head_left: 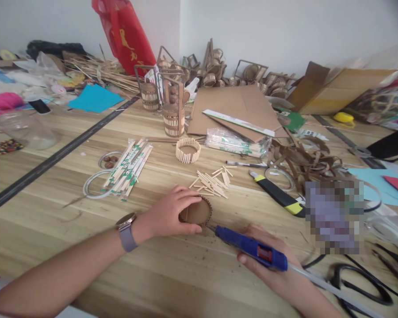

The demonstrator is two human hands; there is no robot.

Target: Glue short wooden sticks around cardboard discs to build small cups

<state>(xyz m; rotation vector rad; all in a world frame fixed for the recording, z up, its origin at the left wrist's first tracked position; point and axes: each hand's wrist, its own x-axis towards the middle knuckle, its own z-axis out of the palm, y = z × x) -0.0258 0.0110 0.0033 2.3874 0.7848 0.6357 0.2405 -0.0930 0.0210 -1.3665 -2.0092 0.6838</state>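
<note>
My left hand (172, 214) is curled round a round brown cardboard disc (197, 213) with a corrugated rim, pressing it to the wooden table (172, 274). My right hand (268, 265) grips a blue glue gun (252, 247), whose nozzle touches the disc's right edge. A glue stick pokes out of the gun's rear toward the lower right. Just beyond the disc lies a heap of short cut wooden sticks (212, 181). A small ring made of upright sticks (188, 150) stands farther back.
Wrapped chopsticks (131, 168) and tape rings lie to the left. A yellow-black utility knife (278, 194), cardboard strips and black cables sit to the right. Cardboard sheets (235, 110), finished stick baskets and a red bag line the back wall.
</note>
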